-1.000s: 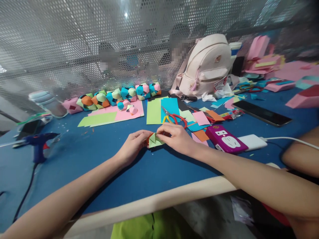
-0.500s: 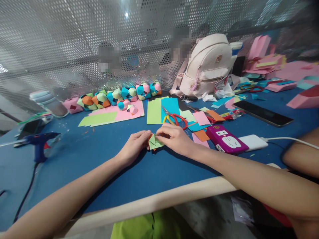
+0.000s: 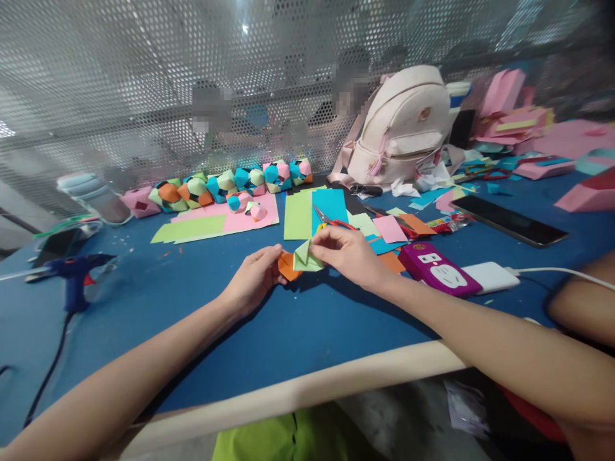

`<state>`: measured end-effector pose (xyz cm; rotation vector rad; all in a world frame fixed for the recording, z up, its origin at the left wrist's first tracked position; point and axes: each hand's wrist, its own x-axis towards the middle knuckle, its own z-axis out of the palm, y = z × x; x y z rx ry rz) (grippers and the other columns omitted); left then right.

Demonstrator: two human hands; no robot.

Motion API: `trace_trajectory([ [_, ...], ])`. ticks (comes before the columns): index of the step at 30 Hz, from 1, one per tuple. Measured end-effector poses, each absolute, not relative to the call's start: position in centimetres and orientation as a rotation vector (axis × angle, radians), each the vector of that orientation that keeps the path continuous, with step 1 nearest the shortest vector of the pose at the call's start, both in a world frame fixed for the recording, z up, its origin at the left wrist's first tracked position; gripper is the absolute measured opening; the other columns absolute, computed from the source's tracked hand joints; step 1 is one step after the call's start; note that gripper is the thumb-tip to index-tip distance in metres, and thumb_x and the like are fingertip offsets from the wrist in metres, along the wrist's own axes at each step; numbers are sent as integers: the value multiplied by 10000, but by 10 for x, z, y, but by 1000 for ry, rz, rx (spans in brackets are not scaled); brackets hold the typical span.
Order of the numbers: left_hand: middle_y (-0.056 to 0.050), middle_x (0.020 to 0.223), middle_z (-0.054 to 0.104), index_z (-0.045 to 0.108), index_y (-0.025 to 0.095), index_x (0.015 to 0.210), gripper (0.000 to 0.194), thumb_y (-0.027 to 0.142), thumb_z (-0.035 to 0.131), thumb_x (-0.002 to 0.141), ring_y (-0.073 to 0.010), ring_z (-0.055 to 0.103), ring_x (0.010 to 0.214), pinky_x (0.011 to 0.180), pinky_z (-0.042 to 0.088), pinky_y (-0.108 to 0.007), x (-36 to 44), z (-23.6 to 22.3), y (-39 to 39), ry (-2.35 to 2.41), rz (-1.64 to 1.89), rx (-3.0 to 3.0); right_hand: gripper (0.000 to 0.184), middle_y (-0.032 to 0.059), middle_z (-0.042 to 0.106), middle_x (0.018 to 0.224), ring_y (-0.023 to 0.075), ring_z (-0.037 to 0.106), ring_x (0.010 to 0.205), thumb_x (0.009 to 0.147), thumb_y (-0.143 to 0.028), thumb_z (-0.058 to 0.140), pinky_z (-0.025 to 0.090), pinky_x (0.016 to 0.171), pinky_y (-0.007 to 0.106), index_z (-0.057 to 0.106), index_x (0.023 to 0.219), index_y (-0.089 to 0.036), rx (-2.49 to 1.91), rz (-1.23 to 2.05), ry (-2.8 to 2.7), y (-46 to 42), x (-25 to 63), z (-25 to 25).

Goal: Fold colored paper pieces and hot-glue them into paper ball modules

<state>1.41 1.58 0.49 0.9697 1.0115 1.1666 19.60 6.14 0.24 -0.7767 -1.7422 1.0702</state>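
My left hand point(image 3: 252, 276) pinches a folded orange paper piece point(image 3: 288, 265) just above the blue table top point(image 3: 192, 307). My right hand point(image 3: 348, 255) pinches a folded light green paper piece point(image 3: 306, 257) that meets the orange one; the two pieces sit joined between my fingertips. Behind my right hand lie red-handled scissors point(image 3: 336, 221) on cyan and green paper sheets point(image 3: 312, 211). A row of finished multicoloured paper balls point(image 3: 225, 182) runs along the back of the table.
A pale pink backpack point(image 3: 403, 125) stands at the back right. A purple power strip point(image 3: 435, 267), a white power bank point(image 3: 490, 276) and a black phone point(image 3: 509, 219) lie to the right. A blue glue gun point(image 3: 74, 275) rests at the left. Another person's arm point(image 3: 583, 304) lies at the right edge.
Both hands have lifted the paper pieces slightly off the table and moved them away from me. The orange piece now shows more plainly to the left of the green one.
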Motion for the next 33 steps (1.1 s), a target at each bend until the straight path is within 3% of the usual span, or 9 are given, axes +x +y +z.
trace_trajectory([
  [6,-104,850,696,684,100,835,249,342,675,777,-134,621,688,611,489,-237,10,3,19,1002,1138,800,172,-31,543,625,82,456,533,740,-336,631,385,514,240,568,724,-177,-828,1063,-1618,67,200,5],
  [12,-58,744,686,673,108,720,154,163,764,609,-120,597,646,648,451,-255,13,5,16,1080,1204,917,172,-38,537,618,77,466,489,727,-337,636,392,494,240,559,711,-183,-852,1054,-1561,71,199,3],
  [20,-31,634,652,679,124,735,138,228,710,649,-110,541,536,544,407,-254,15,9,13,1262,1255,1102,181,-42,545,641,70,469,472,719,-343,632,399,487,240,539,710,-187,-841,1108,-1571,70,196,1],
  [33,-71,793,692,727,103,812,213,269,670,692,-151,606,682,685,489,-284,22,8,13,1236,1194,1105,118,-16,574,649,101,500,567,765,-294,591,408,521,233,567,720,-187,-746,1002,-1750,53,187,2],
])
